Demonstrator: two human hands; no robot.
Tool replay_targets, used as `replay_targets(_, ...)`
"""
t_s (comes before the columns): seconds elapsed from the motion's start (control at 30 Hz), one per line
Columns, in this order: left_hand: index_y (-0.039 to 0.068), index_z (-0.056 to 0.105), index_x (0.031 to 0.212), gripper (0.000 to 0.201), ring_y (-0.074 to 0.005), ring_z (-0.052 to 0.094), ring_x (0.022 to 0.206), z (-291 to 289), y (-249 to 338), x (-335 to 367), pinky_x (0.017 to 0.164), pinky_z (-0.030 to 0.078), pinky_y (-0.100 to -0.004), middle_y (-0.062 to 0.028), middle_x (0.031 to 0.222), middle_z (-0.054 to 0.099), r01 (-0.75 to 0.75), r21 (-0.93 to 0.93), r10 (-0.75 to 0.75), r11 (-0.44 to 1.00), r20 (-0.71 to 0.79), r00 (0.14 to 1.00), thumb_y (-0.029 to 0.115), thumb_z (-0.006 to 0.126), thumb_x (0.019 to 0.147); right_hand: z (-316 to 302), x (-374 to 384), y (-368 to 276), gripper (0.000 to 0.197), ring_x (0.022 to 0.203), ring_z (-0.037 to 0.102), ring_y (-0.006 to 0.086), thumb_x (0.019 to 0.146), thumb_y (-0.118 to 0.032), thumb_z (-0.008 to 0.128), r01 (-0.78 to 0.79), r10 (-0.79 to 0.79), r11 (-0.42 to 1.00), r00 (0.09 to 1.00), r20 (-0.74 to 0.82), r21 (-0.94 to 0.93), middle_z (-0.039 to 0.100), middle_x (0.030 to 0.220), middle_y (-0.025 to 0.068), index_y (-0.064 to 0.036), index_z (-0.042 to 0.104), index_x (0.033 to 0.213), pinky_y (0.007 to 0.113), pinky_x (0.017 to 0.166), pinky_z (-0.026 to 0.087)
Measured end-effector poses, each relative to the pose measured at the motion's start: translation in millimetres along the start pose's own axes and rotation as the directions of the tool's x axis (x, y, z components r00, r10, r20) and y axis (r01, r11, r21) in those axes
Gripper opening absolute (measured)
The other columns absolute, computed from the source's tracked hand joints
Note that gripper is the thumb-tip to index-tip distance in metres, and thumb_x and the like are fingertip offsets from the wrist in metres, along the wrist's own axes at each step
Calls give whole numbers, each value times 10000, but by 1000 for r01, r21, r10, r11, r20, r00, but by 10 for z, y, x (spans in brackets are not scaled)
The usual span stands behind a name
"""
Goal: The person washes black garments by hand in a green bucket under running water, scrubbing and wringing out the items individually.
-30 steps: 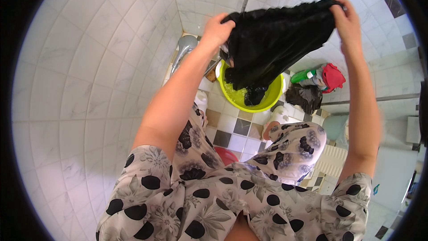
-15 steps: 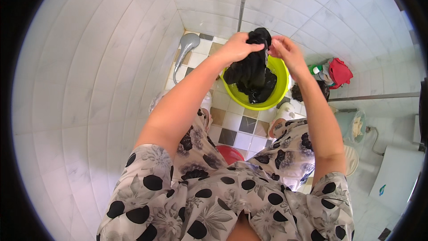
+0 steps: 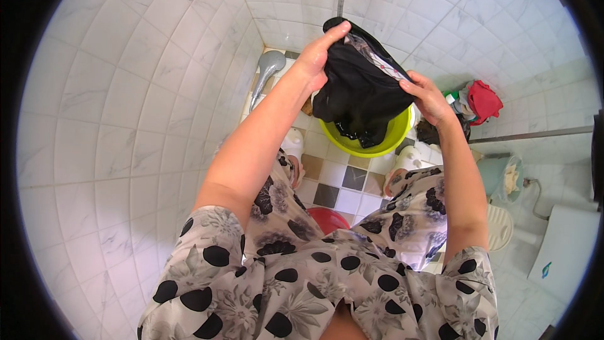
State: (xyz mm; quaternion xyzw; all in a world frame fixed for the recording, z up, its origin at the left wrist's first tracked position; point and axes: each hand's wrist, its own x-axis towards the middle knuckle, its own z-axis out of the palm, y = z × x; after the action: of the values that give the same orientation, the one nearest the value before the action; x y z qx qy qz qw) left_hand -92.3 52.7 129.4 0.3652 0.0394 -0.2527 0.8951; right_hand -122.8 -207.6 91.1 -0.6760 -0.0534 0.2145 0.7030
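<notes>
A wet black garment point(image 3: 362, 85) hangs spread wide between my two hands, its upper edge parted to show a pale patterned inside. My left hand point(image 3: 316, 56) grips the edge at the upper left, thumb stretched along the top. At the other end of that edge, my right hand point(image 3: 429, 96) pinches the cloth between thumb and fingers. Below hangs the lower part of the garment, over a yellow-green basin point(image 3: 404, 127) on the tiled floor. The garment hides much of the basin, so I cannot tell whether its bottom part rests inside.
A grey shower head point(image 3: 270, 62) lies by the left wall. Right of the basin are a red cloth point(image 3: 483, 102), a bottle with a green label and a black bag. A lined bin point(image 3: 494, 176) stands farther right. Near my feet is a red tub point(image 3: 328, 219).
My hands have moved apart and the bunched black garment is now stretched open between them. My left hand has shifted up and left, my right hand down and right.
</notes>
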Motion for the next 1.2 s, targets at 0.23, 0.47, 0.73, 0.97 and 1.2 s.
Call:
replay_targets(0.23, 6, 628, 967, 241, -182, 612, 858, -157, -75, 111, 797, 474, -327, -83, 960, 654, -69, 426, 62, 902, 31, 998, 157, 658, 781, -318, -184, -176, 146, 761, 474, 53, 864, -230, 623, 92, -98, 994, 987, -126, -54, 566, 800, -52, -90, 581, 866, 211, 731, 352)
replay_targets(0.47, 8, 610, 984, 227, -198, 609, 888, -416, -246, 293, 849, 446, -355, -93, 962, 657, 101, 205, -93, 974, -47, 995, 168, 581, 826, -210, -82, -44, 152, 849, 481, 70, 904, -221, 542, 46, -25, 995, 973, -230, 88, 565, 883, -33, -86, 558, 972, 227, 779, 353)
replay_targets(0.73, 21, 602, 1015, 288, -235, 614, 960, -213, -320, 281, 916, 445, -372, -117, 1023, 654, 176, -47, -178, 983, -49, 983, 265, 558, 870, -36, 54, 121, 345, 785, 477, 83, 904, -353, 554, -208, 162, 913, 974, -156, -350, 563, 842, -21, -26, 607, 1001, 215, 724, 381)
replay_targets(0.97, 26, 599, 1007, 458, -228, 621, 916, -231, -441, 413, 857, 483, -374, -108, 1016, 644, 125, -8, -126, 992, -79, 989, 457, 601, 851, 52, 154, 175, 275, 825, 514, 59, 907, -298, 571, 23, 49, 976, 945, -323, 216, 605, 856, -28, -41, 617, 993, 209, 778, 410)
replay_targets(1.2, 76, 589, 781, 538, -170, 557, 656, -583, -880, 690, 603, 462, -351, -48, 728, 591, 147, 45, -125, 988, -325, 937, 609, 655, 738, 1031, 104, 13, 235, 588, 542, 248, 811, -238, 641, 355, -598, 675, 776, -199, -646, 571, 638, 123, -30, 572, 725, 329, 568, 428)
